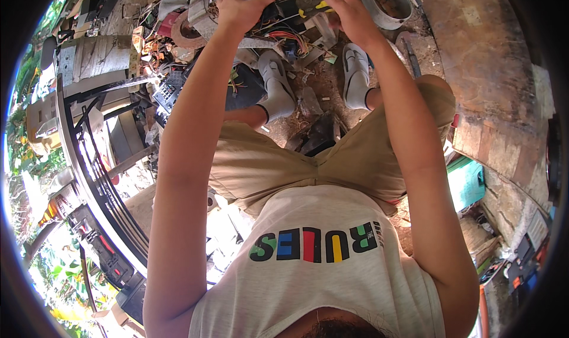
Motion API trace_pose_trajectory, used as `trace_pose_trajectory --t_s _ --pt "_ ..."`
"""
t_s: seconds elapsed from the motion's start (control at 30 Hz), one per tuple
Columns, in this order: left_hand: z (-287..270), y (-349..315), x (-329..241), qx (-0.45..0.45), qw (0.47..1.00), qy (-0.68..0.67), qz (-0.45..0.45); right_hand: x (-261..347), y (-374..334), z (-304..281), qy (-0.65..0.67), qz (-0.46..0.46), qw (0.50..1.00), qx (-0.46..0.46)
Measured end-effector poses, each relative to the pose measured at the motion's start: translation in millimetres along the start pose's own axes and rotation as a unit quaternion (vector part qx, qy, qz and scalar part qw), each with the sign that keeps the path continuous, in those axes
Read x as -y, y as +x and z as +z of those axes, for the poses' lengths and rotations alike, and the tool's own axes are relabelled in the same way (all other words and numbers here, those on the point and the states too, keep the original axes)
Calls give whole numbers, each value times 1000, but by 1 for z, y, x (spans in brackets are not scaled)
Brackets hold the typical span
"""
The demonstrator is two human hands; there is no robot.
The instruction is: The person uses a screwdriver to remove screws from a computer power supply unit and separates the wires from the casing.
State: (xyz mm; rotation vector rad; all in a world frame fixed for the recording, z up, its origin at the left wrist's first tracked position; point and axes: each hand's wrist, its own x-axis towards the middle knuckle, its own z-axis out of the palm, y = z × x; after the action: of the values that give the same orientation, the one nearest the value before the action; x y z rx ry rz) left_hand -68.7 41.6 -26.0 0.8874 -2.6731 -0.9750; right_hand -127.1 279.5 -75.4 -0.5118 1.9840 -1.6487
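My left hand point(244, 9) reaches to the upper edge of the view over a heap of electronic scrap, its thumb spread away from the fingers. It looks open, and the picture's edge cuts off part of the fingers. Nearest to it is a black boxy part point(288, 5). My right hand point(351, 12) hangs to the right, with its fingers bent and smeared by motion. Right beside those fingers is a yellow-and-black hand tool point(315, 9); whether they touch it I cannot tell. Below lies a bundle of thin coloured wires point(290, 39).
A pale tub point(388, 6) stands right of my right hand. Wooden boards point(486, 59) lie at the far right. My feet in light slippers point(355, 71) are on the littered dirt floor. At left are a round brown part point(185, 31) and a dark metal frame point(89, 154).
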Motion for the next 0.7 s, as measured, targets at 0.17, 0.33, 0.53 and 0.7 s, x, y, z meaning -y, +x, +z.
trace_pose_trajectory --t_s 0.17,0.33,0.53,0.7 --pt "1 0 1 -9 1000 11 1 12 -12 7 106 2 994 -21" --pt "-1 -2 -5 -2 1000 2 1 -16 -5 5 -70 -25 994 -85" --pt "0 -1 0 -1 1000 -10 -1 -19 -16 6 -74 -136 986 -63" --pt "-6 0 -1 12 999 -21 -25 1 -48 6 -229 -12 967 109"
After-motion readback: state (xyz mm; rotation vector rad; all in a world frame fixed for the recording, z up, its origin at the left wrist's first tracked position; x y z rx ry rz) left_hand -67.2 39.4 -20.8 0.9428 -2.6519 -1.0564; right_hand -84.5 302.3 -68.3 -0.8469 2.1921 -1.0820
